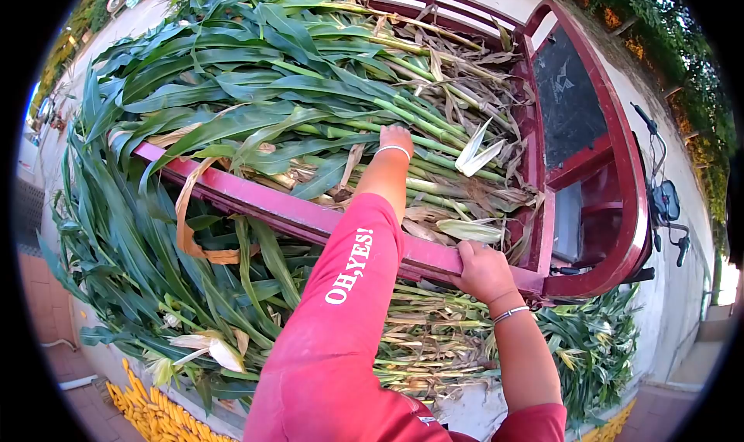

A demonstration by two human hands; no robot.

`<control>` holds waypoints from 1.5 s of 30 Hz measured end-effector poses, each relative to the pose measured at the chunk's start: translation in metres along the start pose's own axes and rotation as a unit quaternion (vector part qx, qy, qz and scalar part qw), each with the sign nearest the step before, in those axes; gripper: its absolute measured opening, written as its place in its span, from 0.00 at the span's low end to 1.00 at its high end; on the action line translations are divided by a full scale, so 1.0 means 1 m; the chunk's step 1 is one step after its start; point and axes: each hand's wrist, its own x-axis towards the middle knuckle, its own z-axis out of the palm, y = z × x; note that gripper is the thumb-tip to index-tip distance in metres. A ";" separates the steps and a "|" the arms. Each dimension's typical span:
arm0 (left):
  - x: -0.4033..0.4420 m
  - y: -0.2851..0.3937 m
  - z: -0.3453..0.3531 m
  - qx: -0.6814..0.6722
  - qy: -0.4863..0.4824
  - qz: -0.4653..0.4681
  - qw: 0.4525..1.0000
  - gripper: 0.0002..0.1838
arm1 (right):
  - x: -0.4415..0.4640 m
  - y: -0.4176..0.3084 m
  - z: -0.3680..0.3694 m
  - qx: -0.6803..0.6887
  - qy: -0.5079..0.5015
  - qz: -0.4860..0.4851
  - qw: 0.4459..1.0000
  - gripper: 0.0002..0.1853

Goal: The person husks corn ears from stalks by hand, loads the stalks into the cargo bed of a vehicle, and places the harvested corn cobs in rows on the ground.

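Observation:
My left hand reaches over the side of a red cart and is closed on green corn stalks lying in the cart bed; its fingertips are partly hidden. With fingers wrapped over the top, my right hand grips the cart's red side rail near the front corner. Leafy green stalks fill the bed, their leaves spilling over the rear and side. A pale open husk lies on the stalks between my hands and the cab frame.
The cab frame rises at the right, with handlebars beyond. More cut stalks lie on the ground below the rail. Yellow corn cobs are spread at the lower left. Trees stand at the upper right.

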 end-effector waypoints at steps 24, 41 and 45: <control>-0.310 -0.018 -0.287 -0.096 0.294 0.209 0.928 0.05 | -0.009 -0.012 -0.002 -0.032 0.002 0.013 0.999 0.26; -0.673 0.205 -0.172 -0.136 0.234 0.384 0.883 0.04 | -0.323 -0.299 -0.050 0.098 0.292 -0.304 0.902 0.26; -0.741 0.267 -0.128 -0.136 0.152 0.461 0.864 0.04 | -0.359 -0.307 -0.078 -0.014 0.327 -0.049 0.944 0.41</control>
